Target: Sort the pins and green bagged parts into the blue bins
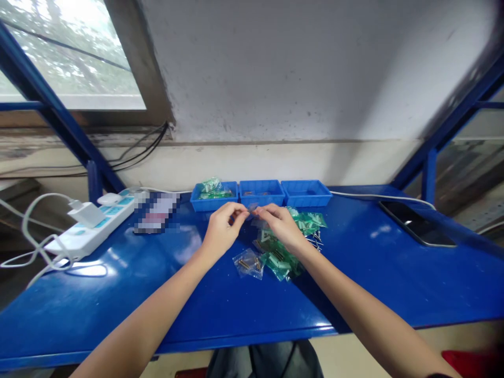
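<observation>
My left hand (223,227) and my right hand (282,223) meet just in front of the blue bins. Each pinches an edge of a small clear plastic bag (252,207); what is inside it is too small to tell. Below my right hand lies a pile of green plastic bags (277,262) with white plugs and screws showing through. Apart from the pile, nearer to me, rests a clear bag of brass-coloured screws (249,263). Loose silver screws (316,239) show beside the right wrist.
Three blue bins stand along the wall: a left bin (195,203) holding green bags, a middle bin (262,199) with small pieces, and a right bin (306,200). A power strip (84,236) with cables and a blurred-out flat item (157,212) lie left. A phone (417,223) lies right.
</observation>
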Motion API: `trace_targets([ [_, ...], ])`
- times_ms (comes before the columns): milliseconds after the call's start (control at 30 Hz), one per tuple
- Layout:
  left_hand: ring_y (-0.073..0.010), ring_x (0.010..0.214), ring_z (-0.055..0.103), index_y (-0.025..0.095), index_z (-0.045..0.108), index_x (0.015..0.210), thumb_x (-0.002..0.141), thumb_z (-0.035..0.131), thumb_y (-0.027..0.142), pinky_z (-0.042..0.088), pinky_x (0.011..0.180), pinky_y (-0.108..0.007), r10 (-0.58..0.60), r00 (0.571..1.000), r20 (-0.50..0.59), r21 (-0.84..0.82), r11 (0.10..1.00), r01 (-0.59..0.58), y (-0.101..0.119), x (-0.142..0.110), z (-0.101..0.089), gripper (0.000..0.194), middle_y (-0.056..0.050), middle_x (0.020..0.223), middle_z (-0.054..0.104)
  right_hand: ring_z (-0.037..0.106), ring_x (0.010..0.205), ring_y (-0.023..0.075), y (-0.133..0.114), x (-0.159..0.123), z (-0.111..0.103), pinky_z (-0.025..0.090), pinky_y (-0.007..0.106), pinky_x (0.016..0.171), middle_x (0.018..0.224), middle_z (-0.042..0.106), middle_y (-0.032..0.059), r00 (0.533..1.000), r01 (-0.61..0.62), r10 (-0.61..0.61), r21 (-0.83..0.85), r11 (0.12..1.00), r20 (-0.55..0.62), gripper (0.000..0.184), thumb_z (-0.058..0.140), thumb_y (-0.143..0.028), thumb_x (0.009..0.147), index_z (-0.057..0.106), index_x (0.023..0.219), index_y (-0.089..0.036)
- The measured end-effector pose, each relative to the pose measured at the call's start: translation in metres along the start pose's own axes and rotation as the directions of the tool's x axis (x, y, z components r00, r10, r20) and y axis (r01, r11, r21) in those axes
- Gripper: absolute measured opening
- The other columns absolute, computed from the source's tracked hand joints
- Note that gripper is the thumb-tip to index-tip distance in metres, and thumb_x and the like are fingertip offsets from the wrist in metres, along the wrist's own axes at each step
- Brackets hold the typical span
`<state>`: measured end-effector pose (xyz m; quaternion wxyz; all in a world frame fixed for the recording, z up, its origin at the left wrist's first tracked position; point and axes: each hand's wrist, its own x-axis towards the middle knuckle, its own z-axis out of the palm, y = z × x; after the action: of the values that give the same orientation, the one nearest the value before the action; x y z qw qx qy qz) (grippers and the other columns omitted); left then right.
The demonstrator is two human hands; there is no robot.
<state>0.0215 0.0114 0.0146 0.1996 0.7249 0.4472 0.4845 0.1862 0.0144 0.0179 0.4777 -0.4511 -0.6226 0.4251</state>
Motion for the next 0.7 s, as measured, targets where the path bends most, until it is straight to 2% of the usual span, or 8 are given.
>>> trace_targets([
  [133,-0.0174,0.084,0.051,0.019,0.063,0.086,0.089,0.049,0.023,0.043,0.079,-0.031,0.326,0.94,0.097,0.293,0.894,-0.34,0.003,-0.005,0.001,0.015,-0.005,0.086,0.058,0.05,0.058,0.012,-0.004,-0.004,0.006,0.037,0.025,0.054,0.062,0.055,0.0005,0.984,-0.144,0.126,0.146,0.979,0.128,0.035,0.05,-0.048,0.08,0.059,0.065,-0.017],
  [300,-0.0198,0.092,0.051,0.02,0.061,0.098,0.088,0.051,0.026,0.043,0.085,-0.035,0.28,0.954,0.111,0.353,0.886,-0.301,-0.002,-0.007,0.003,0.015,-0.006,0.094,0.057,0.048,0.056,0.0114,-0.011,-0.005,0.001,0.04,0.026,0.053,0.068,0.054,-0.0005,0.961,0.126,-0.115,0.028,0.992,-0.253,0.014,0.056,-0.034,0.079,0.051,0.084,-0.021],
  [367,-0.0217,0.095,0.051,0.02,0.059,0.102,0.087,0.051,0.026,0.043,0.087,-0.037,0.189,0.973,0.134,0.401,0.888,-0.227,-0.009,-0.007,0.004,0.018,-0.006,0.098,0.058,0.052,0.06,0.0118,-0.022,-0.002,-0.013,0.043,0.027,0.055,0.074,0.053,0.0005,0.83,0.306,-0.301,-0.069,0.95,-0.47,0.016,0.052,-0.031,0.083,0.045,0.095,-0.024],
  [467,-0.0236,0.099,0.052,0.018,0.058,0.108,0.086,0.05,0.024,0.043,0.088,-0.038,0.068,0.977,0.202,0.485,0.86,-0.16,-0.022,-0.005,0.007,0.024,-0.008,0.105,0.059,0.056,0.071,0.0134,-0.038,0.008,-0.041,0.046,0.03,0.063,0.084,0.051,0.0025,0.478,0.479,-0.541,-0.31,0.821,-0.692,0.019,0.044,-0.03,0.089,0.041,0.107,-0.026],
  [500,-0.024,0.101,0.052,0.018,0.057,0.111,0.085,0.051,0.023,0.042,0.089,-0.038,0.048,0.975,0.215,0.502,0.851,-0.153,-0.027,-0.004,0.009,0.027,-0.009,0.109,0.059,0.056,0.076,0.0148,-0.04,0.014,-0.049,0.047,0.031,0.065,0.088,0.051,0.0037,0.396,0.482,-0.594,-0.392,0.784,-0.7,0.019,0.041,-0.029,0.09,0.041,0.109,-0.026],
  [533,-0.0245,0.104,0.051,0.018,0.056,0.114,0.084,0.052,0.023,0.042,0.09,-0.038,0.036,0.974,0.224,0.515,0.844,-0.15,-0.031,-0.002,0.011,0.03,-0.009,0.113,0.059,0.056,0.081,0.0166,-0.039,0.019,-0.054,0.047,0.033,0.067,0.092,0.051,0.0051,0.38,0.459,-0.645,-0.47,0.754,-0.663,0.019,0.04,-0.028,0.091,0.043,0.109,-0.025],
  [567,-0.025,0.107,0.051,0.019,0.054,0.117,0.083,0.054,0.023,0.041,0.09,-0.038,0.029,0.974,0.226,0.524,0.839,-0.147,-0.035,-0.001,0.013,0.034,-0.009,0.117,0.058,0.055,0.087,0.0191,-0.036,0.024,-0.057,0.048,0.035,0.069,0.096,0.052,0.0068,0.426,0.421,-0.69,-0.546,0.724,-0.585,0.018,0.041,-0.025,0.09,0.046,0.107,-0.024],
  [700,-0.0268,0.101,0.056,0.02,0.06,0.107,0.082,0.055,0.024,0.04,0.087,-0.04,-0.005,0.976,0.216,0.569,0.814,-0.122,-0.042,0.004,0.021,0.025,-0.01,0.109,0.064,0.047,0.103,0.0284,0.0,0.032,-0.044,0.042,0.045,0.086,0.1,0.055,0.0128,0.807,0.312,-0.587,-0.796,0.519,-0.067,0.018,0.049,-0.008,0.078,0.061,0.088,-0.018],
])
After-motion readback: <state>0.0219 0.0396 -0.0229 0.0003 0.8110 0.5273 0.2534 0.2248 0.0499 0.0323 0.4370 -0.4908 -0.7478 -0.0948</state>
